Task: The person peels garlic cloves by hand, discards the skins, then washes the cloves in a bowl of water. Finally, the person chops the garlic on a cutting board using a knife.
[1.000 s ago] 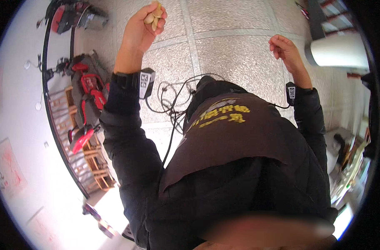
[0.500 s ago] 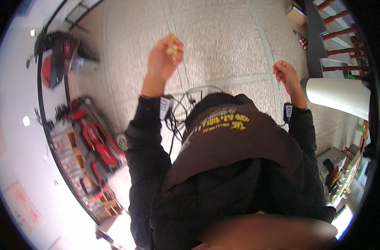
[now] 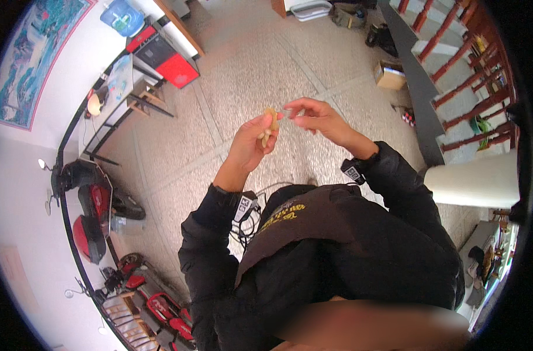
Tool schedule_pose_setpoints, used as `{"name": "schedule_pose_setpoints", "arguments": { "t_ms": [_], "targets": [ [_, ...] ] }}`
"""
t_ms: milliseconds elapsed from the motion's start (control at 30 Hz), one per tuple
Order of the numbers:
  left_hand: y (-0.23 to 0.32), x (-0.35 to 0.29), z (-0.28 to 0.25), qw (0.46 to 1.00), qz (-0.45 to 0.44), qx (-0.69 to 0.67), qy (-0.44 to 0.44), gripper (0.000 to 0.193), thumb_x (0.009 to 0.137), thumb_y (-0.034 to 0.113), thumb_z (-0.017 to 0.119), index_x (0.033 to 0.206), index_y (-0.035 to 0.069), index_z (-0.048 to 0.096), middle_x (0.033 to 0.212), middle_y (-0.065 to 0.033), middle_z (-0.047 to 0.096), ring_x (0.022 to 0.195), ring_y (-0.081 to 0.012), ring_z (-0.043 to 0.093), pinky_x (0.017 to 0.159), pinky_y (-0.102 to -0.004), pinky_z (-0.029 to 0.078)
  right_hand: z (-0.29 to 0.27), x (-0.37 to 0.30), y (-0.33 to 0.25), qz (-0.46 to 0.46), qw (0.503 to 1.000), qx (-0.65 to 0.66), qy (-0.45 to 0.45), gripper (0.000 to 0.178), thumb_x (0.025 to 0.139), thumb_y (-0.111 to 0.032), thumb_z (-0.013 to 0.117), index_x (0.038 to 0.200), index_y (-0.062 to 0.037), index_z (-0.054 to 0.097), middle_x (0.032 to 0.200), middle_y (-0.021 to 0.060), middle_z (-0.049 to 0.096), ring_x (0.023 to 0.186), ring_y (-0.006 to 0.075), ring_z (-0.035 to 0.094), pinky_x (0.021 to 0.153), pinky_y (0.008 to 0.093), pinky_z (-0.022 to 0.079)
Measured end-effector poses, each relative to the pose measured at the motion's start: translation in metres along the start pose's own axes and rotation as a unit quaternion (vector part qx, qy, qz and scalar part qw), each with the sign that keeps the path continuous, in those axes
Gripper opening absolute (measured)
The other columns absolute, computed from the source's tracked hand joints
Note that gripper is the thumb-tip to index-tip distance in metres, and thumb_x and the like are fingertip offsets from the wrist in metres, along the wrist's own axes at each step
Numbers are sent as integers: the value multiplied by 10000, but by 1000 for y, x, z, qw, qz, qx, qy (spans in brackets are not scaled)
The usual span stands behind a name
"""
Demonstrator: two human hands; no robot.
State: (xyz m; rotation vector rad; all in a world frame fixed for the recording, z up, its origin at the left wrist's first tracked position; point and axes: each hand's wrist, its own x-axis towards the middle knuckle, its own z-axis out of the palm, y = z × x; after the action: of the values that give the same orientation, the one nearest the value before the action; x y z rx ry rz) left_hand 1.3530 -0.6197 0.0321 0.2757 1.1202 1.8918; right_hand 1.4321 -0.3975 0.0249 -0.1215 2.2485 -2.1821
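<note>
My left hand (image 3: 253,142) is raised in front of my body, its fingers closed around a bunch of pale yellow, lumpy pieces (image 3: 266,136). Their exact kind is too small to tell; one piece sticks up above the thumb and fingertips. Just to the right, my right hand (image 3: 319,120) reaches toward them. Its fingers are curved and apart, the fingertips close to the top of the yellow pieces. Nothing can be clearly made out between them. Each wrist wears a small dark device with a white label, and cables hang by the left one.
Motorcycles (image 3: 97,202) stand along the left wall. A narrow table (image 3: 117,82) and a red-and-black cabinet (image 3: 164,58) under a blue water bottle (image 3: 123,19) are at the far left. To the right are a cardboard box (image 3: 389,76), a staircase with wooden balusters (image 3: 447,70) and a white column (image 3: 474,178).
My right hand has come left from the far right side to beside my left hand. The left hand still holds the yellow pieces. The view has shifted to show more of the room ahead.
</note>
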Motion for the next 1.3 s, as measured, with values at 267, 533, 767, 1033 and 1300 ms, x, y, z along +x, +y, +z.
{"name": "schedule_pose_setpoints", "arguments": {
  "t_ms": [267,533,767,1033,1300],
  "targets": [
    [113,180,-89,1000,16,-15,19,370,1013,422,528,992,65,626,784,-4,600,562,-79,523,437,-208,369,-55,259,12,-61,994,-9,-88,330,910,-236,699,1187,-58,689,1047,10,630,900,87,549,687,246,461],
    [237,370,-244,996,0,-75,41,368,990,212,527,1256,-39,568,955,-45,647,797,-106,587,674,-221,465,-176,474,42,17,982,179,58,369,987,-263,568,1261,-17,592,998,51,699,747,92,594,600,234,467],
    [349,528,-335,990,61,-126,2,284,997,134,537,1224,-31,581,1000,-93,663,829,-136,618,698,-256,509,-304,572,111,64,954,188,226,333,1005,-258,536,1240,-32,603,894,16,657,638,62,541,551,211,427],
    [470,720,-439,982,28,-168,84,378,1044,270,452,1209,-44,583,1053,-144,682,912,-224,668,727,-280,537,-400,826,165,110,940,190,263,318,1006,-263,532,1211,-39,625,876,6,656,592,57,508,535,201,404],
    [590,867,-557,985,82,-119,91,261,1009,233,539,1106,12,638,1062,-129,685,964,-230,664,801,-300,533,-437,1128,129,65,993,66,76,349,1025,-323,517,1203,-47,633,828,9,639,573,57,517,519,206,417]
  ]
}}
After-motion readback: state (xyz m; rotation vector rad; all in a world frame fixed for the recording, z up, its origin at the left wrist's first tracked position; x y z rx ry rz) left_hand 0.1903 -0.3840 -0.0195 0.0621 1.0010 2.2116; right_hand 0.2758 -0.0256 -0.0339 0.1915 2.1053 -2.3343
